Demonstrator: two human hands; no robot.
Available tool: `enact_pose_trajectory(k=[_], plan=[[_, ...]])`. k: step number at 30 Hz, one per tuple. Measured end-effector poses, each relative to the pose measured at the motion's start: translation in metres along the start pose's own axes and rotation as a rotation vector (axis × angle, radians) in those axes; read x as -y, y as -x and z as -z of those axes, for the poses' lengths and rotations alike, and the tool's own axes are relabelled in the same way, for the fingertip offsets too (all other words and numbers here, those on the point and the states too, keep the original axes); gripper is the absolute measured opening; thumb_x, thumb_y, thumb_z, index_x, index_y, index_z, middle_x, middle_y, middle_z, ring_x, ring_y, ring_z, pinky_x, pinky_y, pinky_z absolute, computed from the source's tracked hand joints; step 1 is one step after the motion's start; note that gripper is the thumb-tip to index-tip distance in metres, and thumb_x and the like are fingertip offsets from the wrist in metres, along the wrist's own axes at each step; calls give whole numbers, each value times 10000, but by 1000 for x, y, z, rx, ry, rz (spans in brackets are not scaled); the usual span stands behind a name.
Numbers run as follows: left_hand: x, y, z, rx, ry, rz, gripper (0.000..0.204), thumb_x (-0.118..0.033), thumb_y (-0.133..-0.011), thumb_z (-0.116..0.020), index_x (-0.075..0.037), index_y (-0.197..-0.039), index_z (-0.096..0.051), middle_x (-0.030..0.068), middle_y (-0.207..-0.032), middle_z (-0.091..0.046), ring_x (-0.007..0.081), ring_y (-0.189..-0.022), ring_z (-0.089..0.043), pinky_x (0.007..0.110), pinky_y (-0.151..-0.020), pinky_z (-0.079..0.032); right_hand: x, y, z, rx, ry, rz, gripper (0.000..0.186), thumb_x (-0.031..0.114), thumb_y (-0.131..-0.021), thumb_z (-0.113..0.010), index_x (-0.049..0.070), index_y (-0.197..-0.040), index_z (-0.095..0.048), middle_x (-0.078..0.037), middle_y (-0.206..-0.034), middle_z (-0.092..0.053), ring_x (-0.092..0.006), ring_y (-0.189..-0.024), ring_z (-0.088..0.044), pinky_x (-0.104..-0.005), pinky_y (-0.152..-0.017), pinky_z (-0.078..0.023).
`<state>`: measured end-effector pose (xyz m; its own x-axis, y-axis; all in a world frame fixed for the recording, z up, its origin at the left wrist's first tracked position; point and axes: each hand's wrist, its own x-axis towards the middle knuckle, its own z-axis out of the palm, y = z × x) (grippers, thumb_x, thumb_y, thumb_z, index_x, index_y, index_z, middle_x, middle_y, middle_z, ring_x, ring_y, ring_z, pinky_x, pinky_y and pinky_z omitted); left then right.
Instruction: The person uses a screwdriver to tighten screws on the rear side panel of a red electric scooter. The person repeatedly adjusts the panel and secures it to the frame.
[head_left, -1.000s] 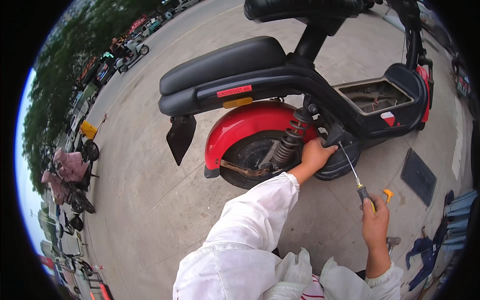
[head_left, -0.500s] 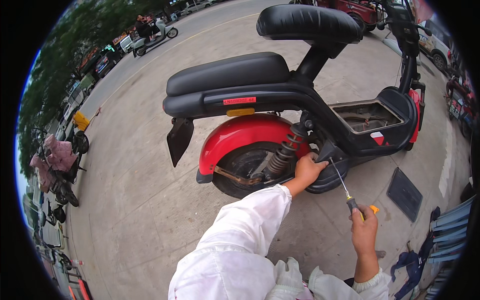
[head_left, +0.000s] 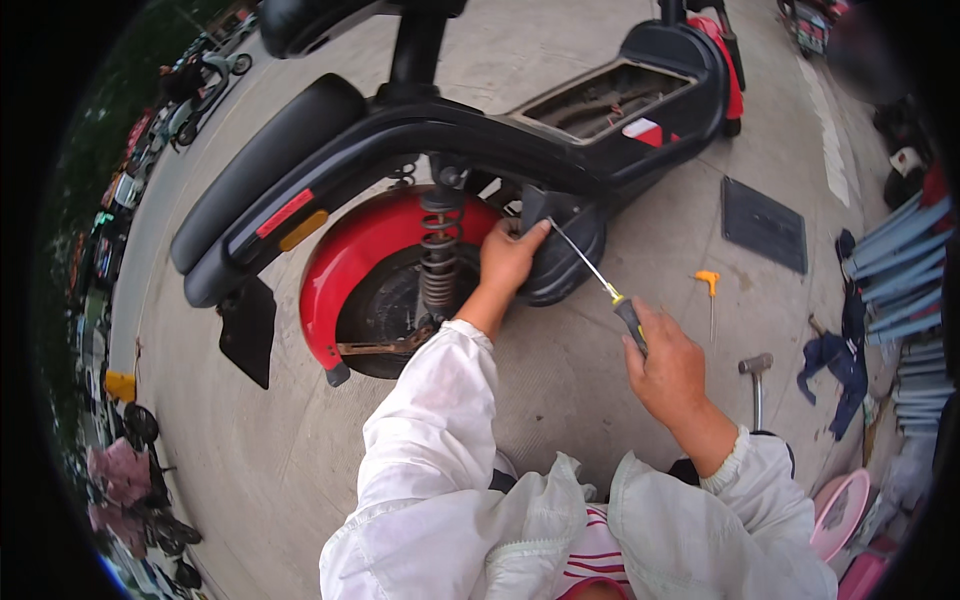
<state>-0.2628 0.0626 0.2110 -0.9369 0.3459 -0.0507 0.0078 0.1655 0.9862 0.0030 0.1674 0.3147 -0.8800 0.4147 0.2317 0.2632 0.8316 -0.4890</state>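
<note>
A red and black electric scooter (head_left: 420,125) stands in front of me, its rear wheel to the left. My right hand (head_left: 665,365) is wrapped round the dark handle of a screwdriver (head_left: 592,262). Its long shaft slants up and left, and the tip meets a black plastic cover (head_left: 570,245) below the frame. With thumb and fingers closed at this cover's edge, my left hand (head_left: 507,258) sits right by the tip. Whether a screw is under the tip is too small to tell. The spring shock absorber (head_left: 438,250) and red fender (head_left: 335,255) are left of that hand.
An orange-handled tool (head_left: 707,283), a hammer (head_left: 757,375) and a flat black panel (head_left: 764,225) lie on the pavement to the right. Past them are dark blue cloth (head_left: 842,362), light blue slats (head_left: 900,260) and a pink basin (head_left: 838,510). The scooter's floor compartment (head_left: 515,117) is uncovered.
My view has turned, so the scooter appears farther left and tilted. Both hands stay at the same cover, with the screwdriver tip still there. The hammer has come into view.
</note>
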Motion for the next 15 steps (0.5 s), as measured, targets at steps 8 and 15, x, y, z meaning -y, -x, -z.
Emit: enact_pose_trajectory(k=[8, 15], plan=[[-45, -5, 5, 232, -128, 404, 891, -673, -966, -449, 121, -1366, -509, 268, -1406, -538, 320, -1339, -499, 342, -1115, -344, -4, -7, 14, 26, -68, -53, 468, 142, -845, -714, 24, -1278, -582, -149, -937, -642, -347, -762, -660, -429, -642, -528], [-38, 3, 11, 154, 28, 542, 895, -649, -923, -566, 109, -1390, -470, 246, -1414, -529, 359, -1251, -557, 445, -1034, -431, -5, -9, 14, 44, -113, -70, 442, 151, -854, -701, 28, -1262, -586, -150, -946, -647, -347, -771, -665, -435, -648, -529]])
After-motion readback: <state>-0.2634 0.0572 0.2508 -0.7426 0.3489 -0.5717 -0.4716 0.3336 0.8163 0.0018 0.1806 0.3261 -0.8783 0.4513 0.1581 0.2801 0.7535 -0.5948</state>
